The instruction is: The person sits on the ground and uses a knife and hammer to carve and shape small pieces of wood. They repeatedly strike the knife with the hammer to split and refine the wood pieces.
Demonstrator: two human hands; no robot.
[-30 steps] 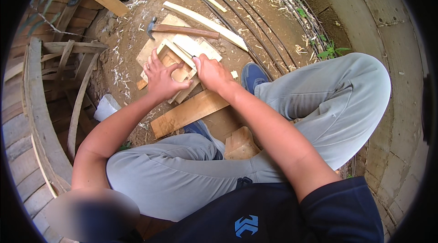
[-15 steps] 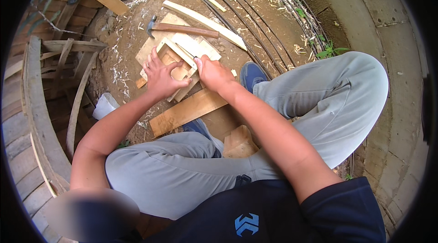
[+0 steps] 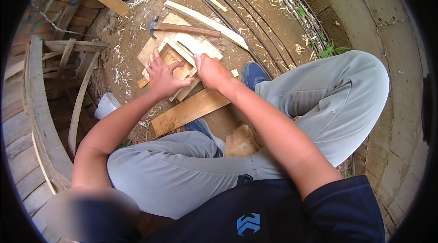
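Moves little since the earlier frame: just turns or slides the thin tool (image 3: 185, 46) slightly, now showing a dark curved length against a flat pale piece of wood (image 3: 199, 43), in place of a short dark tip. Keeps the right hand (image 3: 213, 72) closed around the mostly hidden handle, thumb laid forward on top, just beside a corner of the small wooden box (image 3: 181, 53). Keeps the left hand (image 3: 164, 76) too where it was, spread wide open on the box, fingers over one side, thumb stretched across the opening toward the near end; cannot tell how firmly.

Has the box out in front, open side up, on a wide board (image 3: 149, 48) on the bare ground. Has a hammer (image 3: 187, 28) lying just beyond the box, and past that a long pale strip of wood (image 3: 207, 22). Nearer, has a brown plank (image 3: 189, 111) passing beneath the right forearm, and a wooden block (image 3: 241, 143) close in between the legs. Sits with blue shoes (image 3: 253, 75) planted apart, curled shavings (image 3: 122, 72) scattered around on the soil.
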